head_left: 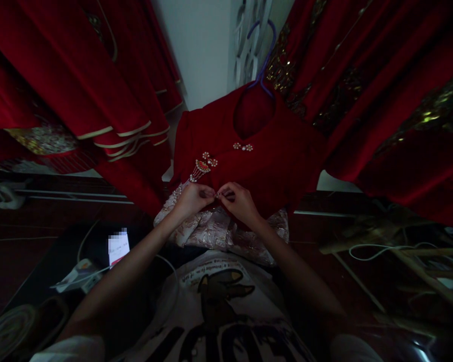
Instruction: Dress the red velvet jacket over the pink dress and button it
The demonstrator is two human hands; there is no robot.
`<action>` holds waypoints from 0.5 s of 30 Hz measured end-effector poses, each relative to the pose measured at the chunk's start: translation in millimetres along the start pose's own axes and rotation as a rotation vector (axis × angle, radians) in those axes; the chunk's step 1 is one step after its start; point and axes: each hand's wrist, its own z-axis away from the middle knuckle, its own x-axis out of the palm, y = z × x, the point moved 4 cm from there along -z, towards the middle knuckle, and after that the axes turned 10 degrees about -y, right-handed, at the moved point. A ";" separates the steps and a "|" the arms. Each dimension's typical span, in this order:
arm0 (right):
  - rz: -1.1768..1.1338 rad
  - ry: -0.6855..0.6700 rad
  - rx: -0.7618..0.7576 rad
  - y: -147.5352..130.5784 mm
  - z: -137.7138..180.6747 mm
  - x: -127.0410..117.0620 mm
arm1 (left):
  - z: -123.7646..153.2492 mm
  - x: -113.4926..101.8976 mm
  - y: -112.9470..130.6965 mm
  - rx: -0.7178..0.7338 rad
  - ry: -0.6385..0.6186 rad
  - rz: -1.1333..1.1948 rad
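A dark red dress (pixel 272 156) hangs in front of me on a purple hanger (pixel 264 55). It carries pearl clasps (pixel 242 147) near the collar and a fan-shaped tasselled ornament (pixel 201 168) on the chest. My left hand (pixel 192 198) and my right hand (pixel 239 201) meet at the dress front, both pinching a small pearl fastening (pixel 218 194) between fingertips. A pale embroidered fabric (pixel 219 231) lies bunched under my wrists.
Red garments with gold trim (pixel 109 100) hang at left, and sequined red ones (pixel 381 90) at right. A lit phone (pixel 118 247) and a white charger with cable (pixel 77 275) lie at lower left. Wooden sticks and a white cord (pixel 392 249) lie at right.
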 end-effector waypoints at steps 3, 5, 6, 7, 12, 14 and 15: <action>0.031 0.011 0.000 -0.7 1.2 0.8 | -0.5 0.2 -1.9 -0.012 0.007 -0.018; 0.039 0.022 -0.005 -1.1 2.0 1.1 | -0.4 -0.2 -3.2 -0.011 0.005 -0.040; 0.042 0.029 -0.009 -1.3 2.5 1.4 | -0.1 -0.6 -3.7 -0.007 0.002 -0.049; 0.045 0.037 -0.015 -1.4 2.9 1.8 | 0.3 -1.2 -3.9 -0.004 -0.001 -0.061; 0.064 0.087 -0.016 0.4 3.6 6.0 | 1.2 -5.2 -4.9 0.020 -0.023 -0.165; 0.079 0.080 -0.003 0.8 2.9 7.0 | 0.1 -6.7 -5.3 0.069 -0.036 -0.185; 0.087 0.064 0.003 0.0 2.4 6.6 | -0.4 -8.0 -5.5 0.091 -0.043 -0.184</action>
